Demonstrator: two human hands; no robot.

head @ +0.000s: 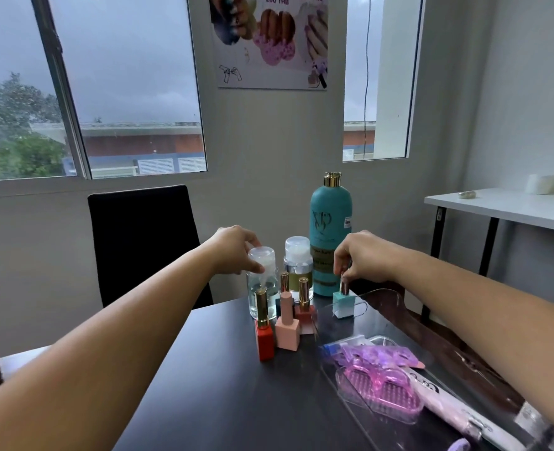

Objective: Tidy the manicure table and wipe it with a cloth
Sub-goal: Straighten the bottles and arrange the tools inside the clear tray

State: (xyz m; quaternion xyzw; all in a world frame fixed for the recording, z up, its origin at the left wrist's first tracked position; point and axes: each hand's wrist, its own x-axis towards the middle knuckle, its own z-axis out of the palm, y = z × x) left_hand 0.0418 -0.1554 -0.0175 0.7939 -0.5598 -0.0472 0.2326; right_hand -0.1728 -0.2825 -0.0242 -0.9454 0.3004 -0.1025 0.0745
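Right, my left grip (235, 248) curls round the cap of the clear pump bottle (262, 288) at the far end of the dark worktop (223, 369). My right grip (363, 255) pinches the cap of the small teal polish bottle (343, 304), upright near the tall teal bottle (331, 236).

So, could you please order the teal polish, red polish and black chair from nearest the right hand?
1. teal polish: pinched by the right hand.
2. red polish: farther left on the table.
3. black chair: far left, behind the table.
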